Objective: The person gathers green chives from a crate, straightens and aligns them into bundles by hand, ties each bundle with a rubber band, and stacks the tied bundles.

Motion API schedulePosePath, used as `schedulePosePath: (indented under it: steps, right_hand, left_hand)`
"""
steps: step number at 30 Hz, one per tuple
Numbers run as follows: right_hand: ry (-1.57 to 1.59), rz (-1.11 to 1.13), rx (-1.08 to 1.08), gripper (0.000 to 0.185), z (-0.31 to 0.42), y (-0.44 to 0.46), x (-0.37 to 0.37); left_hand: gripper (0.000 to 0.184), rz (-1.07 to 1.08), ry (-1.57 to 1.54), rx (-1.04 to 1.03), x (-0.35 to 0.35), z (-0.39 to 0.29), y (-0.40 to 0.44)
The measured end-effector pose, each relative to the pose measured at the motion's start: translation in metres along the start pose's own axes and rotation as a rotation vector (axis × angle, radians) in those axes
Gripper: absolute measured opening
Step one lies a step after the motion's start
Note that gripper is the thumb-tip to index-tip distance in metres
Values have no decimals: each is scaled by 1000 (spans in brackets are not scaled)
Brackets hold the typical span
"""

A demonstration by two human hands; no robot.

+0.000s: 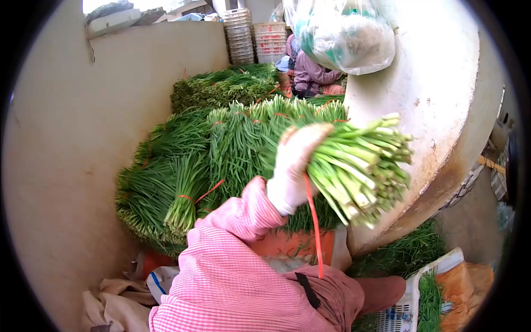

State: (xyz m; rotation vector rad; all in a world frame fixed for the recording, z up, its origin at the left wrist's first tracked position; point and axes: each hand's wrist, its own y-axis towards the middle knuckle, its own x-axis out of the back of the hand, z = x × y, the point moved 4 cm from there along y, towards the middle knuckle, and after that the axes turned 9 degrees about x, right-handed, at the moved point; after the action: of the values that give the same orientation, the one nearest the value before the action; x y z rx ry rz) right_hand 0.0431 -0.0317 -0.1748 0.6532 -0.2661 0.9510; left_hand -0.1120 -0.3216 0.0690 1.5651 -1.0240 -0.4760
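My left hand (294,169), in a pale glove, is wrapped round a large bundle of green stalks (362,169). The cut, pale ends point right, beside the curved wall. A red tie (315,227) hangs down below the hand from the bundle. Behind and to the left lie many tied green bundles (238,138) in a heap; one bundle (185,193) with a red tie rests at its near edge. My pink checked sleeve (238,218) crosses in front of the heap. My right hand does not show.
A curved wall (420,127) rises at right, with a full plastic bag (348,36) above. Stacked crates (238,33) and a seated co-worker (312,69) are at the back. A white basket (409,301) with greens stands at lower right; cloth (124,304) lies lower left.
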Motion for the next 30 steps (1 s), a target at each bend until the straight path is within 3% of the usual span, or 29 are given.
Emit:
schedulePosePath:
  steps: [3,7,12,15,17,18,19,21,22,23,25,26,27,29,30]
  right_hand:
    - [8,20,-12,28,1,-2,-9]
    - [-6,15,-40,27,3,-5,-18]
    - [-72,0,-106,26,8,-11,-24]
    - [-122,-18,-139,25,7,-15,-30]
    - [-157,-25,-160,24,9,-16,-35]
    - [-174,-24,-169,24,9,-18,-36]
    - [-189,-26,-178,24,9,-18,-38]
    - [-215,-25,-185,23,11,-16,-45]
    - [-219,-27,-183,23,10,-15,-48]
    - [-227,-35,-179,23,18,-13,-51]
    - [-253,-43,-196,22,5,-16,-43]
    - [-265,-44,-195,22,3,-15,-39]
    - [-269,-46,-189,22,2,-16,-36]
    - [-281,-72,-184,21,-2,-16,-25]
    - [-285,-86,-185,21,-5,-15,-18]
  left_hand:
    - [61,-187,395,-194,45,39,20]
    - [74,-273,787,-431,105,119,49]
    - [45,-288,1086,-339,191,198,63]
    - [46,-316,1187,-284,223,255,40]
    - [50,-219,1161,-129,232,301,8]
    - [68,-78,1196,51,236,335,-19]
    - [94,38,985,207,235,378,-55]
    - [95,508,1024,779,224,476,-154]
    - [91,588,1052,835,209,491,-199]
    - [89,663,1074,887,194,500,-226]
    - [81,469,965,724,193,482,-211]
    - [75,533,917,856,196,483,-194]
    - [70,745,1027,998,195,469,-171]
    - [66,892,1249,1278,175,463,-152]
    - [60,753,1233,1328,148,401,-121]
